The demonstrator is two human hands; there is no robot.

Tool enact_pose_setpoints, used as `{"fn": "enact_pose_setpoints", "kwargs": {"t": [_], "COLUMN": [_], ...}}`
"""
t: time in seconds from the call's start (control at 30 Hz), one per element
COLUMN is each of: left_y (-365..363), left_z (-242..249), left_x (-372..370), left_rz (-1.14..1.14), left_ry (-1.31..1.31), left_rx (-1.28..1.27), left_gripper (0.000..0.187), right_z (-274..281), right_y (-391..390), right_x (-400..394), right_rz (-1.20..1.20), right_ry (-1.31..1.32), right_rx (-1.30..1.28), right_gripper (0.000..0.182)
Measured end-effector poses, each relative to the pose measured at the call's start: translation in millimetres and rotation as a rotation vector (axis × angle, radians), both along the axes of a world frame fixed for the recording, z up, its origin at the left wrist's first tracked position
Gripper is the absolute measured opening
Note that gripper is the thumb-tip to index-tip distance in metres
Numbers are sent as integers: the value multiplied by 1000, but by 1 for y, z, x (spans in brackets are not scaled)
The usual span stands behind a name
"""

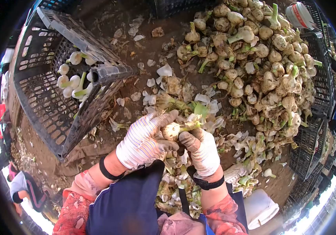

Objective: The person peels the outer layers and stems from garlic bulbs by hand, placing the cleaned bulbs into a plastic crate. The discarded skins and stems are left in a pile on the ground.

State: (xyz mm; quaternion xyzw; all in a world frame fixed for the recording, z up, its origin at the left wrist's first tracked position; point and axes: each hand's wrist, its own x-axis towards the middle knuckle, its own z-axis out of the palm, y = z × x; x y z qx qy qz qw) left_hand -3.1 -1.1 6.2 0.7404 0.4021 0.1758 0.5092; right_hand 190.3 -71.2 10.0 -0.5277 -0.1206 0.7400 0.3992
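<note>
A dirt-stained garlic bulb (171,132) with a short green stem is held between my gloved hands, its stem pointing right. My left hand (143,138), in a striped white glove with soiled fingertips, wraps round the bulb from the left. On the stem side, my right hand (203,152) grips it with thumb and fingers; the underside of this grip is hidden. Peeled skins and leaf scraps (175,88) lie on the ground just beyond my hands, and more scraps are heaped between my legs.
At the left stands a black plastic crate (38,105) holding several clean white garlic bulbs (74,83). A big pile of unpeeled garlic (262,66) fills the right, against black crates (311,135). A white bucket (299,15) lies behind it. Another person (25,188) is at lower left.
</note>
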Motion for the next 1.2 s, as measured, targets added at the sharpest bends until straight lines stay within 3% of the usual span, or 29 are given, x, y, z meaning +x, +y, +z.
{"fn": "enact_pose_setpoints", "kwargs": {"t": [0.07,0.1,0.17,0.2,0.27,0.4,0.47,0.63,0.7,0.77,0.83,0.9,0.93,0.97,1.03,1.07,1.2], "left_y": [-1,-3,-4,-2,0,3,2,2,3,5,3,5,4,-1,-10,-7,9], "left_z": [9,10,11,10,9,8,11,18,19,17,9,7,8,7,6,13,20], "left_x": [1,1,2,1,-2,-5,-5,-5,-3,-2,-1,0,-4,-1,13,12,1], "left_rz": [72,73,282,280,135,69,177,252,266,276,315,344,342,343,286,397,223], "left_ry": [-35,-34,-230,-230,-131,-26,-157,-260,-311,-608,-586,-134,-208,-204,-264,-328,-309], "left_rx": [-249,-249,-696,-694,-411,-346,-644,-909,-978,-1328,-1327,-731,-774,-773,-461,-874,-975], "left_gripper": [83,83,83,83,81,83,84,77,74,77,77,87,70,70,59,68,71], "right_z": [-1,-1,-8,-7,1,-2,-1,-3,-2,1,-1,-12,-16,-18,-18,-13,-3], "right_y": [0,0,-5,-4,1,4,2,1,2,5,3,-5,-6,-7,-6,-5,-8], "right_x": [-8,-10,-7,-6,-8,-8,-4,2,-7,-19,-21,-17,-17,-18,-21,-18,-15], "right_rz": [-29,-59,-86,-111,-88,14,25,116,-15,-53,-91,-178,-185,-186,-137,-121,-108], "right_ry": [-83,-165,-68,28,-45,-178,-112,-64,-87,-101,-115,-179,-242,-238,-528,-509,-304], "right_rx": [54,113,48,-16,43,100,79,52,97,129,160,137,212,212,478,545,339], "right_gripper": [32,32,32,32,33,33,32,31,29,26,24,19,18,18,19,18,16]}}
